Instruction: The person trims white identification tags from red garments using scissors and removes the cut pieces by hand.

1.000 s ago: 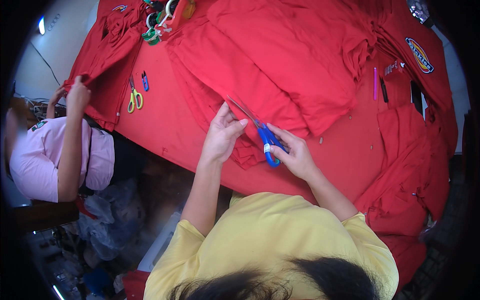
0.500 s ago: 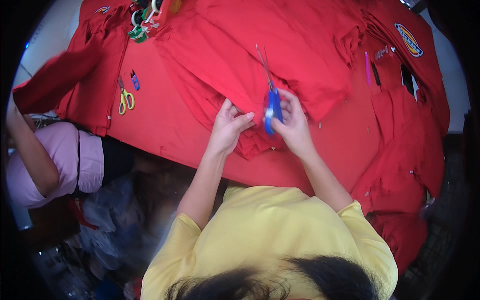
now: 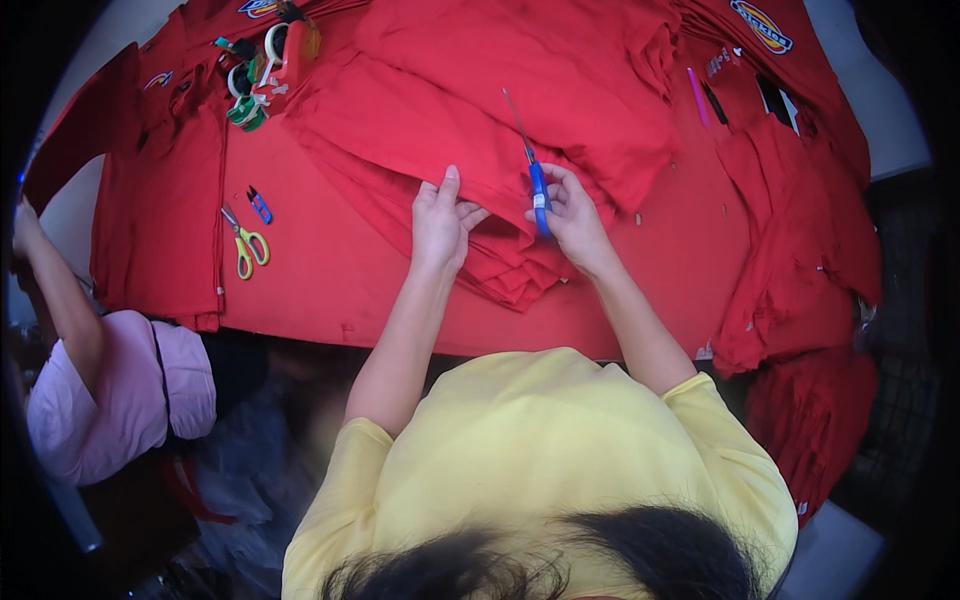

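My left hand (image 3: 440,222) pinches the lifted edge of a red garment (image 3: 500,60), thumb on top and the other fingers partly under the fold. The cloth lies in a loose pile in front of me, its layered lower edges fanned out near my hands. In my right hand (image 3: 575,215) is a pair of scissors (image 3: 538,185) with blue handles. Their long, thin blades point away from me over the cloth and look closed. My right fingers are also close to the garment's edge; whether they touch it I cannot tell.
Yellow-handled scissors (image 3: 246,248) and small blue thread snips (image 3: 260,205) lie at the left. A tape dispenser (image 3: 287,60) stands behind them. Folded red garments (image 3: 165,215) are stacked left, more (image 3: 790,220) right, near a pink pen (image 3: 697,97). A co-worker in pink (image 3: 125,385) lifts red cloth.
My left thumb has come up onto the garment's edge, which is raised now. The scissors have tilted slightly in my right hand. The co-worker's cloth is held higher. The view has shifted.
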The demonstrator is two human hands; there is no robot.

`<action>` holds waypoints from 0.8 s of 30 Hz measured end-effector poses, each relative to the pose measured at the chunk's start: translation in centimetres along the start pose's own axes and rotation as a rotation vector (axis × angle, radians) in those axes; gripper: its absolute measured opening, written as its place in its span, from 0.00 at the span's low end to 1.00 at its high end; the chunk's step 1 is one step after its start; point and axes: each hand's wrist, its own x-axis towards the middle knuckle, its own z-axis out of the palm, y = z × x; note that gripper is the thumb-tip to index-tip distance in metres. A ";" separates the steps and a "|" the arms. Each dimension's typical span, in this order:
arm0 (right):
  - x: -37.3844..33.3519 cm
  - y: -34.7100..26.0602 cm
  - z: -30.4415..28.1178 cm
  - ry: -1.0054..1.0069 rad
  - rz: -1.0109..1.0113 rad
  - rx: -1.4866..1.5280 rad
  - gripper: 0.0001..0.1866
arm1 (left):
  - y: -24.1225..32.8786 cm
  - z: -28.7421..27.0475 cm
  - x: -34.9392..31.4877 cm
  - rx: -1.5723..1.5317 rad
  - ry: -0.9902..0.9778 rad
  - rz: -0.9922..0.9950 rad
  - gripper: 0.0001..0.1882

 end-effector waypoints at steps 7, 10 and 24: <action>-0.4 0.8 0.3 0.000 -0.026 -0.068 0.30 | 0.6 -1.3 -0.1 0.042 -0.081 0.014 0.14; -0.3 1.1 0.4 0.007 -0.038 -0.081 0.30 | 0.6 -1.7 0.0 -0.038 -0.073 -0.021 0.18; -1.4 0.2 -0.9 0.165 -0.178 -0.094 0.25 | 1.7 -2.8 0.0 -0.216 -0.232 -0.149 0.31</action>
